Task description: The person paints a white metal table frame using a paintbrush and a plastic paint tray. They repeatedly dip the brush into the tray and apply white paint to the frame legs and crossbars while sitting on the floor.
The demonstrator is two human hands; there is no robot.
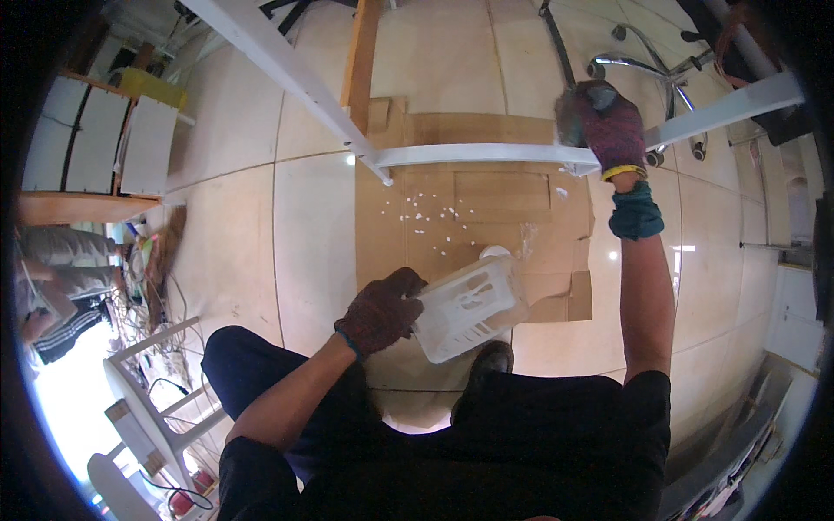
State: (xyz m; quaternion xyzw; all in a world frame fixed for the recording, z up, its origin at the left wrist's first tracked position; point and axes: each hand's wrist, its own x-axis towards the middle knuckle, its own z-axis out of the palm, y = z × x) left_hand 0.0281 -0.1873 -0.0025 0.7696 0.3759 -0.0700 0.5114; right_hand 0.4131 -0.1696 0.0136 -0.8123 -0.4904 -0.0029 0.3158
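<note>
My left hand, in a dark reddish work glove, grips the near left edge of a white plastic basket with slotted openings. The basket is tilted over the near edge of a flattened cardboard sheet. My right hand, in a similar glove with a yellow cuff, is stretched out at the white metal frame bar. Its fingers are closed beside a blurred grey-dark thing; I cannot make out what that is. Small white bits lie scattered on the cardboard.
An orange-brown wooden bar and a white frame leg rise beyond the cardboard. A chair base with casters stands at the far right. White cabinets and loose cables are at the left. My shoe is near the basket.
</note>
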